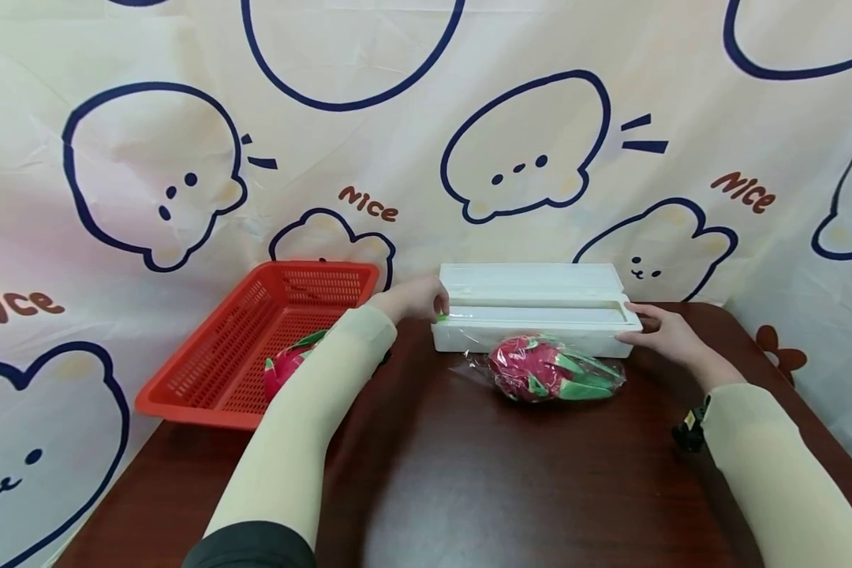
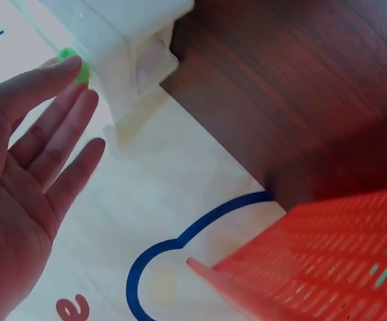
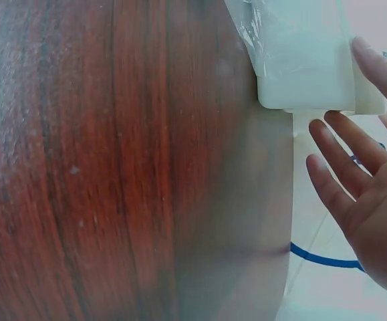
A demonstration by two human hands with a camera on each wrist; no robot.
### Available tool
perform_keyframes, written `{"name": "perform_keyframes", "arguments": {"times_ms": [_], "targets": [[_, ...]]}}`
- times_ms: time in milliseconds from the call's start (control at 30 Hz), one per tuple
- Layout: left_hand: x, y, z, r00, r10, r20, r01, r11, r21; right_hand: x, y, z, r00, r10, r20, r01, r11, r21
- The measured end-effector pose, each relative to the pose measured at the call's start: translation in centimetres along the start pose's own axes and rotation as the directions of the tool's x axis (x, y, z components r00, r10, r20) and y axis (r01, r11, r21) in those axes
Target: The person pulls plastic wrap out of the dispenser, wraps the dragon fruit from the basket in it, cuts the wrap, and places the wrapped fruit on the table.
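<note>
A white cling film dispenser (image 1: 532, 339) stands at the back of the table with its lid raised. At its left end my left hand (image 1: 417, 300) pinches a small green slider (image 2: 79, 67) between thumb and forefinger; the other fingers are extended. My right hand (image 1: 663, 335) holds the right end of the dispenser, thumb and fingers on either side of the corner. Directly in front lies a dragon fruit (image 1: 528, 367) with clear film (image 1: 479, 363) over it, reaching up to the dispenser's front.
To the left, a red plastic basket (image 1: 184, 402) holds another dragon fruit (image 1: 284, 371), partly hidden by my left sleeve. Behind the brown table (image 1: 511, 489) hangs a pale cloth (image 1: 412, 142) printed with cartoon faces.
</note>
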State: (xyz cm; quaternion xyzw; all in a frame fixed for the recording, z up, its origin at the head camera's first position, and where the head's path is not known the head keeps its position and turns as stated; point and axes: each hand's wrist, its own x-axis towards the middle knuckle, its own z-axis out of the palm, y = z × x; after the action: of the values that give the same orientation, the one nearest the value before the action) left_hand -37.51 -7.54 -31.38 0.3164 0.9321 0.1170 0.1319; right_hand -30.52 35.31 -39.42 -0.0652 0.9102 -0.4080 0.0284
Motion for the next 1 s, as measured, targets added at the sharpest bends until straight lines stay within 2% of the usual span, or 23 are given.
{"name": "perform_keyframes", "arguments": {"times_ms": [267,433,633,733,900,1000], "targets": [[0.4,0.6,1.3,0.998,0.045,-0.040,-0.045,0.999,-0.006,0.1,-0.2,-0.1,1.000,-0.013,-0.003,0.013,0.998,-0.064],[0.5,0.4,2.2,0.996,0.016,-0.093,-0.018,1.000,-0.014,0.3,-0.5,0.4,1.000,-0.009,-0.021,0.007,0.996,-0.092],[0.1,-0.1,3.0,0.989,-0.021,-0.145,0.004,0.993,-0.117,0.0,-0.6,1.1,0.996,0.009,-0.093,-0.019,0.994,-0.107],[-0.2,0.0,3.5,0.983,-0.038,-0.178,0.007,0.985,-0.175,-0.6,-0.8,1.3,0.990,-0.023,-0.141,0.006,0.993,-0.121],[-1.0,1.1,4.4,0.963,-0.070,-0.259,-0.011,0.954,-0.300,-1.7,-1.2,1.3,0.967,-0.133,-0.216,0.096,0.980,-0.177],[-1.7,1.7,5.2,0.946,-0.062,-0.318,-0.040,0.952,-0.305,-2.3,-1.7,1.4,0.955,-0.184,-0.232,0.142,0.972,-0.185]]}}
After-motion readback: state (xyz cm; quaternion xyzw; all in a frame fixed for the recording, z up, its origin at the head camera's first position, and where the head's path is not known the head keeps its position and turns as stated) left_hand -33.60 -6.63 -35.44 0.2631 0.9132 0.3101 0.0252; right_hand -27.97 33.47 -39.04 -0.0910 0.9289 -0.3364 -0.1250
